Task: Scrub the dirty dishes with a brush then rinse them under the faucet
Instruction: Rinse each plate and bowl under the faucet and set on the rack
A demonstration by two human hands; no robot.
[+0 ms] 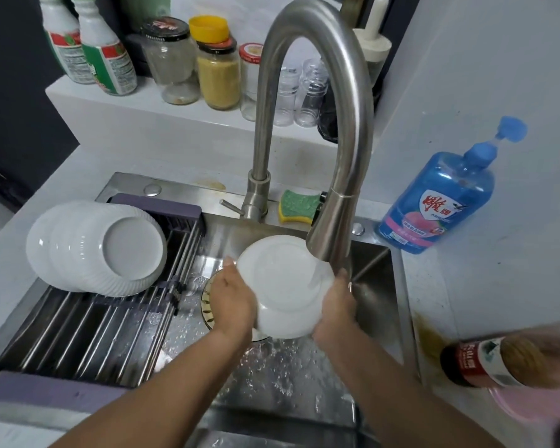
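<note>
**White plate held under running faucet, both hands engaged**

White ceramic is the item in hand. Nearest the observer, at the right edge of the counter, a bottle with a red label (485,362) lies on its side beside a pink item (524,407) that is blurred. Both forearms reach forward over the steel sink (398,305), whose floor is wet and splashed.

The left hand (232,297) grips the plate (282,286) at its left rim, and the right hand (335,310) grips it at the lower right rim. The hands are apart, on opposite sides, each clamped on the plate. The plate is tilted and held above the sink floor, directly under the spray head of the faucet (330,101). Water (316,273) runs from the head onto the plate's right portion. Below the left hand, the edge of a patterned dish (206,305) sits in the sink.

To the left, a roll-up drying rack (94,328) spans the sink and carries a stack of white plates (101,248) leaning on edge.

Behind the sink, a green and yellow sponge (298,206) rests on the rim just beside the faucet base. A blue pump bottle (434,202) stands on the counter to the right.

Furthest back, a white shelf (126,108) holds two labelled bottles (91,50), several jars (219,69) and small clear containers (299,92).
</note>
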